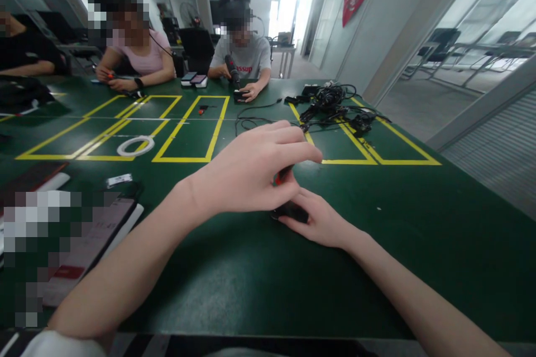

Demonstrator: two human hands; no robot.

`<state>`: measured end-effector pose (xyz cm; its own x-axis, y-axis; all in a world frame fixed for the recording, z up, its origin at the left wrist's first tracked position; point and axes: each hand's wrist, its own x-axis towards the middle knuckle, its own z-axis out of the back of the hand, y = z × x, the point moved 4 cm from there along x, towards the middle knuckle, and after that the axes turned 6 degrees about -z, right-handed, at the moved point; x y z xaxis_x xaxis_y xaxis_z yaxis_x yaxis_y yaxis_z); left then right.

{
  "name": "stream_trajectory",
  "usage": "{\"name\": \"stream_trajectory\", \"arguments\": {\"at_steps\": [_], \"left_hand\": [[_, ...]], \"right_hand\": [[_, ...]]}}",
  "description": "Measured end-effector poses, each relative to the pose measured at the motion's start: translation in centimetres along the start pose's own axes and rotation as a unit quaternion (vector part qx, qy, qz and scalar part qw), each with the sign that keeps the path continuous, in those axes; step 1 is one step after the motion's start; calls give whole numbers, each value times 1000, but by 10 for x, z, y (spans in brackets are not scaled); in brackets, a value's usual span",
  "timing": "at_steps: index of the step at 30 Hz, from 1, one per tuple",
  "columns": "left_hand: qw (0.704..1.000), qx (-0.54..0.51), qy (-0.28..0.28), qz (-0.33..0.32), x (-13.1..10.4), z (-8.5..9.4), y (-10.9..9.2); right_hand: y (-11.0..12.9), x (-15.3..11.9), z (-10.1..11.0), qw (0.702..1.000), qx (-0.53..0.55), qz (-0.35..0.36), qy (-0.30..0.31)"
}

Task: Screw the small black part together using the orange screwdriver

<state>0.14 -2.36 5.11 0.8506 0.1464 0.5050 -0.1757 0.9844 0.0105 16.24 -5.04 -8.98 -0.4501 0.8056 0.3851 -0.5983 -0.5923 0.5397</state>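
My left hand [251,170] is raised over the green table [234,290], its fingers curled round a small black and red object [280,178] that they mostly hide. Just below and to the right, my right hand [320,217] grips a flat black object [293,212] low at the table surface. The two hands meet above this black object, and the left one covers part of the right one's fingers.
Black cables [329,103] lie tangled at the back right. A white tape ring [136,146] rests among yellow tape outlines. At the left are a phone [90,245] and a white tag [119,180]. Across the table sit several people, one holding a black tool [231,70].
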Motion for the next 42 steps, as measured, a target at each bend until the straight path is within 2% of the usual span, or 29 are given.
{"name": "stream_trajectory", "arguments": {"at_steps": [7, 10, 12, 16, 21, 28, 32, 37, 42], "left_hand": [[998, 36, 24, 35, 1, -4, -3], [996, 72, 23, 58, 5, -6, -8], [994, 74, 41, 68, 7, -8, -11], [995, 52, 67, 59, 8, -11, -9], [999, 7, 43, 3, 7, -5, -6], [994, 39, 73, 69, 6, -6, 7], [995, 15, 50, 82, 3, -7, 14], [998, -52, -5, 31, 0, -8, 16], [999, 13, -12, 29, -1, -8, 21]], "right_hand": [[-7, 2, 0, 1000, 17, -23, 10], [-5, 2, 0, 1000, 22, -10, 6], [-1, 2, 1, 1000, 18, 1, 13], [2, 4, 1, 1000, 18, -1, 22], [0, 3, -1, 1000, -5, -5, -20], [-6, 3, 0, 1000, -17, -23, 1], [-4, 5, 3, 1000, 14, 1, 15], [-6, 5, 4, 1000, -8, -2, 22], [-6, 4, -1, 1000, -2, 3, 27]]}}
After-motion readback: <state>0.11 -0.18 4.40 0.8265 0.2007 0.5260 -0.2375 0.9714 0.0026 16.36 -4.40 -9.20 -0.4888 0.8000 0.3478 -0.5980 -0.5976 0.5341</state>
